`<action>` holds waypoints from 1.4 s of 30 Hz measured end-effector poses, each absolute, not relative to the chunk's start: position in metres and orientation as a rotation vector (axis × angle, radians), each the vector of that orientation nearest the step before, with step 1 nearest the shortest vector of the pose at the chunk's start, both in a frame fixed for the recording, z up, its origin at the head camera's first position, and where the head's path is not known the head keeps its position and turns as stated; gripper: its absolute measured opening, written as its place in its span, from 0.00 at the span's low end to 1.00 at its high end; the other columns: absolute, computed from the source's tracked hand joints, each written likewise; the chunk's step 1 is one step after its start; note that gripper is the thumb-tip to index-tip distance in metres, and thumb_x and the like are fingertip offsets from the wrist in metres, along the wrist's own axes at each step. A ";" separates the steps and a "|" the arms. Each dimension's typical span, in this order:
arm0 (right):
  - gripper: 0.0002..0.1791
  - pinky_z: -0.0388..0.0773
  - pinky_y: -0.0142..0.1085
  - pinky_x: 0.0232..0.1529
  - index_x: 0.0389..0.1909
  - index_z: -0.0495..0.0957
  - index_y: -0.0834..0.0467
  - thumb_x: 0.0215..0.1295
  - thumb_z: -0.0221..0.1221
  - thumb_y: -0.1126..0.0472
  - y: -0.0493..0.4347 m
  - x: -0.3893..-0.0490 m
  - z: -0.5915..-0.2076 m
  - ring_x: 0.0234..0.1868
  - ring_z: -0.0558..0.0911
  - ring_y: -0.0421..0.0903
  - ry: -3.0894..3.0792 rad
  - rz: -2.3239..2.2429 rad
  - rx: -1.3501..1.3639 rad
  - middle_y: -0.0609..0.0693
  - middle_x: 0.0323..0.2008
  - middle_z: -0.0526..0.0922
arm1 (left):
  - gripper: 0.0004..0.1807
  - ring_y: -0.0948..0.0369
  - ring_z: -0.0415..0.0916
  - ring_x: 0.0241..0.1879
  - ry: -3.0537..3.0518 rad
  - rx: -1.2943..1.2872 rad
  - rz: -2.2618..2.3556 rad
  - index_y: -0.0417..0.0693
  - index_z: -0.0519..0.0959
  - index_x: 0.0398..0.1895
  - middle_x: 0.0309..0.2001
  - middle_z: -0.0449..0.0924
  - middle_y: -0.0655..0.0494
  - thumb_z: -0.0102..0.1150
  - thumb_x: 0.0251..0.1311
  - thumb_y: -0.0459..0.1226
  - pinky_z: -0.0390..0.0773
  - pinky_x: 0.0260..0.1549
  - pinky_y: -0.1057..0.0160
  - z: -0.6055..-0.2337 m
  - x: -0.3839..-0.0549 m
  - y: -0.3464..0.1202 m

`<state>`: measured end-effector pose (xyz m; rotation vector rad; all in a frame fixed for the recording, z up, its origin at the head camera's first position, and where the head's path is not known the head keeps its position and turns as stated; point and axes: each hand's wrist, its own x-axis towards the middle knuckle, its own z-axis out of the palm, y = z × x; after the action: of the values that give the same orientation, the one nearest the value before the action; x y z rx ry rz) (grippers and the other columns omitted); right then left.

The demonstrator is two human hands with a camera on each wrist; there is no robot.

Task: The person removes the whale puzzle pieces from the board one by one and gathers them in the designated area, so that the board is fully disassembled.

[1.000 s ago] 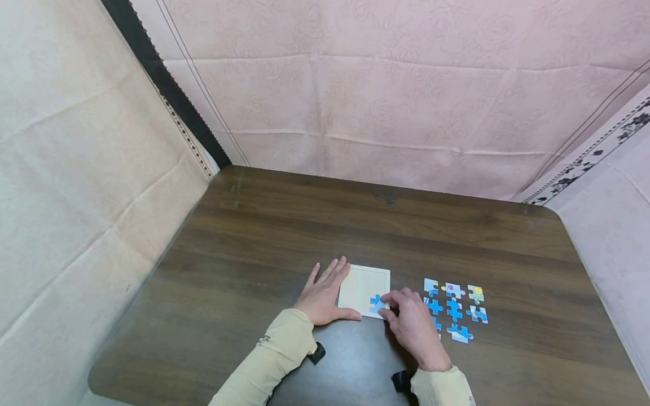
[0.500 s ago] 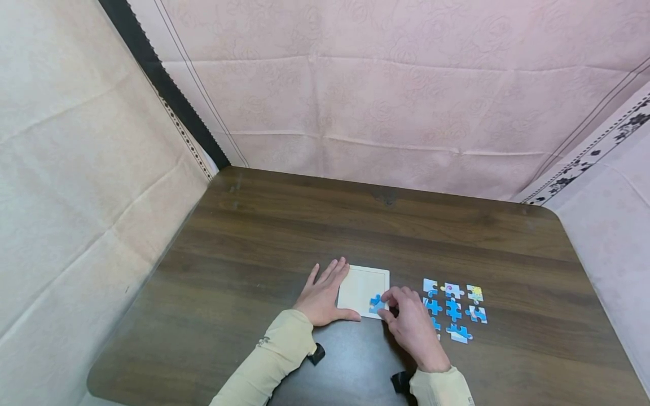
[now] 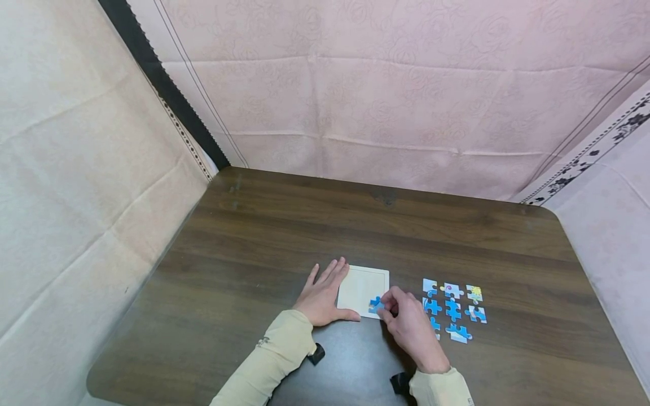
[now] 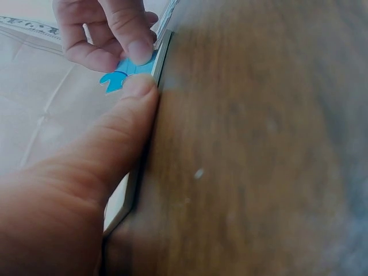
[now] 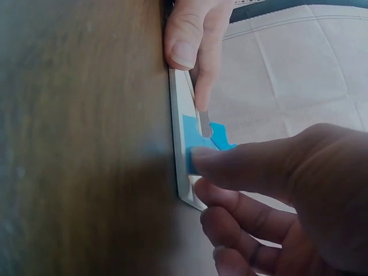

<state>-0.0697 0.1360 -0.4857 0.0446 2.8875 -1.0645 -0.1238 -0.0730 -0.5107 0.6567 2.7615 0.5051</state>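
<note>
A shallow whitish puzzle tray point(image 3: 361, 285) lies near the front of the table. In its near right corner is a blue jigsaw piece point(image 3: 375, 304), which my right hand point(image 3: 408, 324) pinches by its right side. The right wrist view shows the thumb point(image 5: 215, 164) on top of the jigsaw piece point(image 5: 194, 133), inside the tray's raised rim point(image 5: 176, 118). My left hand point(image 3: 322, 296) rests along the tray's left side, fingers spread and straight, thumb stretched along the near edge. From the left wrist, a notched blue tab of the jigsaw piece point(image 4: 114, 81) shows beyond the left thumb point(image 4: 123, 123).
Right of the tray, several loose jigsaw pieces point(image 3: 453, 309) lie in rough rows, some partly behind the right hand. The dark wooden table point(image 3: 284, 225) stretches to a pale cloth backdrop point(image 3: 386, 113), with cloth on both sides too.
The blue jigsaw piece has shifted and turned slightly in the tray corner, with the right fingers moving along with it. My left hand stays in place on the tray.
</note>
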 end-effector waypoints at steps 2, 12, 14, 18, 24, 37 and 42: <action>0.10 0.76 0.35 0.33 0.36 0.79 0.53 0.56 0.69 0.66 0.136 -0.070 -0.485 0.32 0.71 0.45 2.881 -1.073 0.052 0.44 0.28 0.75 | 0.64 0.63 0.33 0.76 2.763 0.657 0.506 0.53 0.45 0.78 0.78 0.36 0.61 0.53 0.43 0.76 0.31 0.72 0.49 -0.511 -0.124 -0.073; 0.09 0.74 0.35 0.33 0.36 0.78 0.52 0.58 0.69 0.64 0.136 -0.070 -0.484 0.32 0.71 0.45 2.857 -1.083 0.052 0.44 0.28 0.76 | 0.64 0.61 0.34 0.76 2.774 0.671 0.497 0.52 0.45 0.78 0.78 0.37 0.60 0.53 0.44 0.76 0.33 0.72 0.48 -0.510 -0.123 -0.073; 0.09 0.75 0.35 0.34 0.36 0.78 0.52 0.58 0.68 0.64 0.137 -0.070 -0.485 0.31 0.72 0.45 2.852 -1.094 0.051 0.44 0.28 0.76 | 0.64 0.61 0.34 0.76 2.771 0.670 0.498 0.52 0.45 0.78 0.78 0.37 0.59 0.54 0.43 0.76 0.33 0.72 0.48 -0.509 -0.123 -0.073; 0.09 0.76 0.34 0.33 0.36 0.78 0.52 0.59 0.68 0.64 0.139 -0.070 -0.484 0.31 0.72 0.45 2.848 -1.128 0.046 0.44 0.28 0.76 | 0.64 0.62 0.33 0.76 2.762 0.661 0.495 0.53 0.45 0.78 0.78 0.36 0.60 0.53 0.43 0.76 0.32 0.72 0.48 -0.509 -0.123 -0.073; 0.08 0.76 0.33 0.32 0.37 0.78 0.53 0.59 0.68 0.64 0.148 -0.069 -0.479 0.31 0.72 0.45 2.856 -1.163 0.041 0.45 0.29 0.77 | 0.65 0.62 0.32 0.76 2.767 0.658 0.472 0.53 0.44 0.79 0.78 0.35 0.61 0.53 0.43 0.76 0.31 0.72 0.49 -0.511 -0.123 -0.073; 0.06 0.73 0.32 0.30 0.39 0.77 0.56 0.65 0.63 0.63 0.193 -0.058 -0.465 0.33 0.74 0.45 2.919 -1.176 0.126 0.47 0.31 0.78 | 0.64 0.61 0.35 0.76 2.773 0.683 0.494 0.51 0.46 0.78 0.78 0.37 0.59 0.56 0.44 0.74 0.34 0.72 0.47 -0.509 -0.122 -0.074; 0.05 0.73 0.31 0.30 0.41 0.77 0.57 0.67 0.61 0.61 0.214 -0.050 -0.461 0.34 0.74 0.45 2.936 -1.159 0.172 0.48 0.32 0.78 | 0.64 0.60 0.35 0.76 2.775 0.693 0.497 0.51 0.46 0.78 0.78 0.37 0.58 0.56 0.44 0.74 0.34 0.72 0.47 -0.509 -0.123 -0.075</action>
<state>-0.0498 0.2142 -0.4610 0.1721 2.9360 -1.1589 -0.1227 -0.0747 -0.5091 0.6931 2.7747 0.4971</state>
